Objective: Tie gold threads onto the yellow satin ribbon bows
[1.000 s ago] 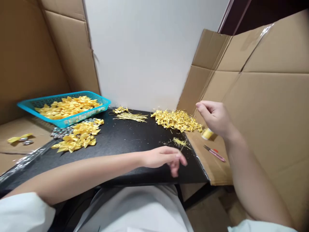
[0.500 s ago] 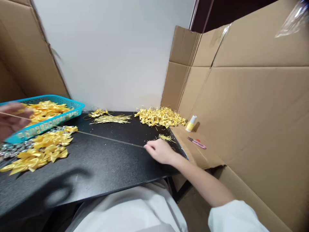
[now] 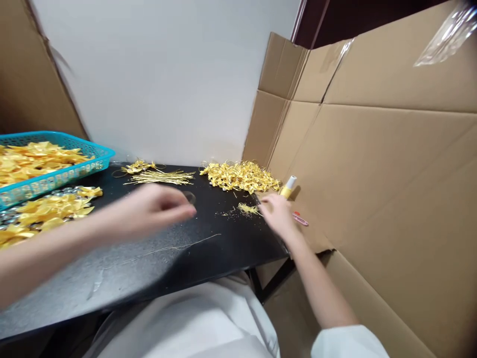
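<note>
My left hand (image 3: 160,211) is over the middle of the black table, blurred, with curled fingers and the thumb pointing right. A small dark loop shows at its fingertips; what it holds is unclear. Below it a thin yellowish cord (image 3: 179,247) lies loosely across the tabletop. At the table's right edge, my right hand (image 3: 278,214) has slightly parted, bent fingers. It is in front of a yellow thread spool (image 3: 286,190) and covers part of the pink-handled thread snips (image 3: 300,219). Beside its fingertips lies a small tangle of yellow thread scraps (image 3: 248,209).
Yellow ribbon flowers fill a blue basket (image 3: 55,175) at left; more flowers (image 3: 55,211) and silvery beads lie before it. Cut gold cords (image 3: 160,177) and a pile of finished-looking yellow pieces (image 3: 242,177) lie along the wall. Cardboard (image 3: 391,174) walls the right side.
My left hand has swung from the basket to the table's middle. My right hand has moved right to the snips. The cord stretched between them now lies slack on the table.
</note>
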A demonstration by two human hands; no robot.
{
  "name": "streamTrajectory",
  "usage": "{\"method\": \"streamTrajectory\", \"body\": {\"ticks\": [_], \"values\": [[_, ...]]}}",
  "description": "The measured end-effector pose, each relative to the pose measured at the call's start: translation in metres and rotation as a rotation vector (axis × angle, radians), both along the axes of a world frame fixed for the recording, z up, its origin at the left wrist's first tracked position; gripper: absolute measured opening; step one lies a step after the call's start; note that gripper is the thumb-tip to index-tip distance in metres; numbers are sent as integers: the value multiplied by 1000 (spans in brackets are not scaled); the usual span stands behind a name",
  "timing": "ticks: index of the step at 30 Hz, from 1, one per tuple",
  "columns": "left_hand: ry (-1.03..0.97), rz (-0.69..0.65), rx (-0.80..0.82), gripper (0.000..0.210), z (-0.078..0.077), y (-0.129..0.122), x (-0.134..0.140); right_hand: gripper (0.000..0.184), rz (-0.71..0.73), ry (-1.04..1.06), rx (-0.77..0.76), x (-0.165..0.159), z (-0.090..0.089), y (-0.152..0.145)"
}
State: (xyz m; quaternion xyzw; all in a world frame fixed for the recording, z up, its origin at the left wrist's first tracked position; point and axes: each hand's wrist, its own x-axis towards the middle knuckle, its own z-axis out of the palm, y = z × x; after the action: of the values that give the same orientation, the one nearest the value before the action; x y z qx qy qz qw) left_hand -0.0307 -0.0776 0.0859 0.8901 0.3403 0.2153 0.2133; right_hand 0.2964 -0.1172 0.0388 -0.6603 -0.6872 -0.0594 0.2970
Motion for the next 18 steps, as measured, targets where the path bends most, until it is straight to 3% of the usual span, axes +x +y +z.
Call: {"method": "streamTrajectory", "body": {"ticks": [2, 4, 6, 10, 18], "values": [[136, -123, -20, 23, -15, -5, 16, 19, -268, -3, -102, 62, 0, 1], [193, -195, -20, 22, -32, -7, 26, 20, -360, -49, -217, 108, -3, 4], [193, -195, -24, 28, -45, -7, 27, 19, -410, -92, -344, 133, -8, 9], [195, -167, -11, 36, -57, 1, 8, 17, -477, -92, -549, 141, -11, 18], [79, 31, 2, 35, -78, 11, -23, 21, -408, -206, -635, 145, -14, 25]]}}
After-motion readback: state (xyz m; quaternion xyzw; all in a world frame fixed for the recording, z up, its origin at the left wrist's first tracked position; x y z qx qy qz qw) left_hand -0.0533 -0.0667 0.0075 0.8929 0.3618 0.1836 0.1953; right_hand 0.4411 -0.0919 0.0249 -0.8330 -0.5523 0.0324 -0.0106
